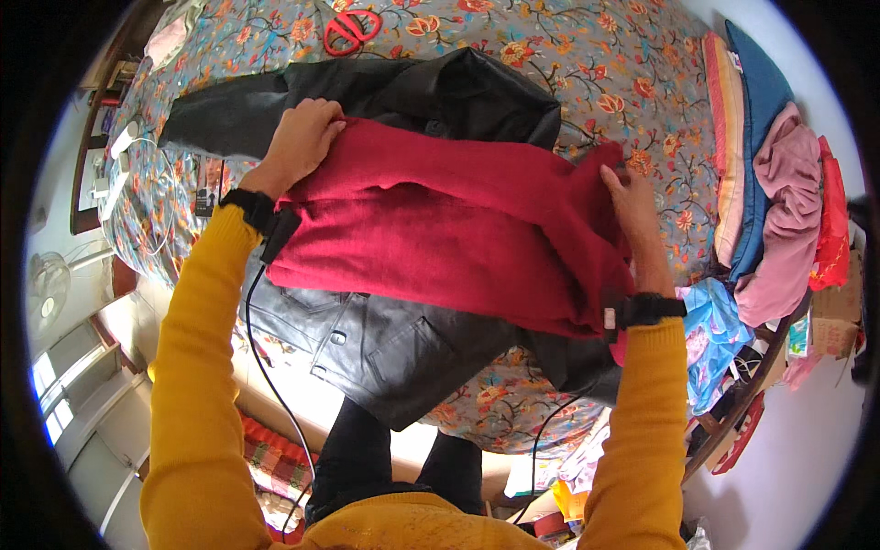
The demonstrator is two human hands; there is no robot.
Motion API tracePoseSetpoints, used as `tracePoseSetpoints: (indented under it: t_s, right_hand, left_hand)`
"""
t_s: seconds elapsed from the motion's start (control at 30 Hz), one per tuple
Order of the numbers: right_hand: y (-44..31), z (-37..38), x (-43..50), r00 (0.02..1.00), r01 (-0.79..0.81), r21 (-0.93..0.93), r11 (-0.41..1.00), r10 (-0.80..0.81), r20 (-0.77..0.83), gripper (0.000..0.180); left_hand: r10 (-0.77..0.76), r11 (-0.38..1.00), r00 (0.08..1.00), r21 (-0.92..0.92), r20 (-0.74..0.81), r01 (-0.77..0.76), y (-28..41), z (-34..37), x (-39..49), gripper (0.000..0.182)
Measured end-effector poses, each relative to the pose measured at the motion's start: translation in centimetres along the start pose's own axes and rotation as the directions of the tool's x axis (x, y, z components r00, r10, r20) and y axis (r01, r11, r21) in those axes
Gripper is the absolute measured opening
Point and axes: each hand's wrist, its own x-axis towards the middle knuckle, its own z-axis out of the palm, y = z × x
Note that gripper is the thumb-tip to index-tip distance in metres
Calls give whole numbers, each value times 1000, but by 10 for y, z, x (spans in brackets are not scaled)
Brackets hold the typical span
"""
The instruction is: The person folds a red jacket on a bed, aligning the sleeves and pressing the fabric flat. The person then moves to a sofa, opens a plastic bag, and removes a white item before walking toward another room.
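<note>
A red cloth garment (426, 240) lies folded in a wide band across a black leather jacket (405, 357) on the bed. My left hand (309, 137) grips the red garment's upper left corner, its fingers curled over the edge. At the upper right end, my right hand (629, 199) is at the cloth's edge, with thumb and a finger near a raised fold; part of that hand is hidden behind the cloth. The jacket's sleeve stretches out to the upper left, and its pocketed, buttoned front shows below the red cloth.
Red-handled scissors (352, 31) lie on the floral bedsheet (619, 62) beyond the jacket. Cushions (753, 151) and a pink cloth (787, 213) are at the right. A white cable and plug adapter (117, 182) sit at the left edge. Black cables hang from both wrist straps.
</note>
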Motion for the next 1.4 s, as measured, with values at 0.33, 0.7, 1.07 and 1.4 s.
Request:
tracePoseSetpoints:
  t_s: [0.33,0.7,1.07,1.4]
  right_hand:
    - [36,24,34,848,-77,-262,962,-75,-525,28]
    - [-61,22,-22,793,530,-206,822,-567,-222,60]
    - [-188,105,0,714,581,-406,705,-682,-162,22]
    - [-202,75,17,730,674,-47,737,-674,-108,24]
  left_hand:
    - [102,895,976,446,-191,-6,-13,30,9,18]
    - [229,970,962,-42,-150,-238,66,5,-11,39]
    - [369,928,854,194,-368,-318,83,-19,-13,38]
    - [128,941,989,-305,-70,-143,98,55,-8,46]
